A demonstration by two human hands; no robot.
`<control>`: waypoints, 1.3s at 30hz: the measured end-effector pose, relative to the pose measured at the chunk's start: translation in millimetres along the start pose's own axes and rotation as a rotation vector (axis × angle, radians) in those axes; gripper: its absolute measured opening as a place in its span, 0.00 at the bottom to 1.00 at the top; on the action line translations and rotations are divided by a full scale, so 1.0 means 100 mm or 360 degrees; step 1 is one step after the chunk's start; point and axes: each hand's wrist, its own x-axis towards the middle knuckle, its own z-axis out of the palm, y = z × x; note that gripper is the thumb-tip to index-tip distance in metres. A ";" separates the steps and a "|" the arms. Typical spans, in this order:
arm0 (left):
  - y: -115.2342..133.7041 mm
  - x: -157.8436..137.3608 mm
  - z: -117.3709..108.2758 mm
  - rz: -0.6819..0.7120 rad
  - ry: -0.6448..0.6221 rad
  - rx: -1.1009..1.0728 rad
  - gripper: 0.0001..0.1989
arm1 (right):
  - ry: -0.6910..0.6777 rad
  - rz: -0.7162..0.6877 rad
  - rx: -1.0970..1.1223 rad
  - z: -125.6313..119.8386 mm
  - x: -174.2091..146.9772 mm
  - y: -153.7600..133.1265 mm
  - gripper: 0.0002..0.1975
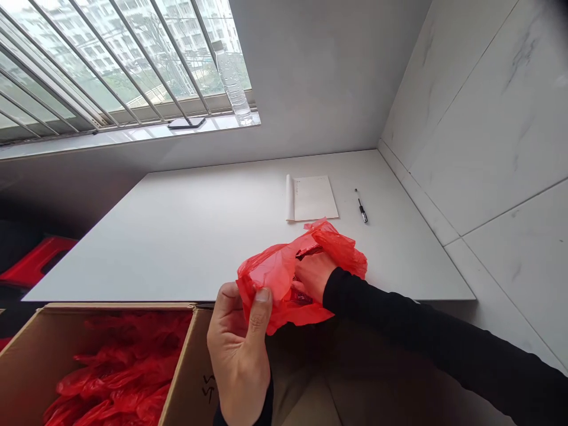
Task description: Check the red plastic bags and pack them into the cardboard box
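The red plastic bag (276,266) was on the near side of the notepad (314,199). The grip of the left hand (242,346) pinched the bag's edge. The right hand (317,276) was inside the bag's opening; its grip state could not be determined. The pen (362,212) lay right of the notepad.

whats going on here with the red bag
A person's left hand pinches a red plastic bag while the right hand reaches into it. Inside is a partly hidden item I can't identify. More red plastic lies in an open cardboard box; a notepad and pen lie on the white table.
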 end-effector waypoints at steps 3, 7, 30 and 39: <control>-0.02 -0.02 -0.04 0.0057 0.0052 -0.0021 0.09 | -0.0002 -0.0035 0.0079 0.09 0.05 0.00 0.12; -0.04 -0.06 -0.10 0.0175 0.0006 0.0068 0.07 | 0.0072 -0.0003 0.0201 0.13 0.07 0.09 0.13; -0.10 -0.13 -0.09 0.0633 -0.0094 0.0057 0.24 | 0.0116 -0.0047 0.0017 0.16 -0.09 0.10 0.07; 0.00 -0.06 -0.01 0.0485 0.0014 0.0196 0.16 | 0.0157 0.0071 -0.0006 0.23 -0.05 0.10 0.11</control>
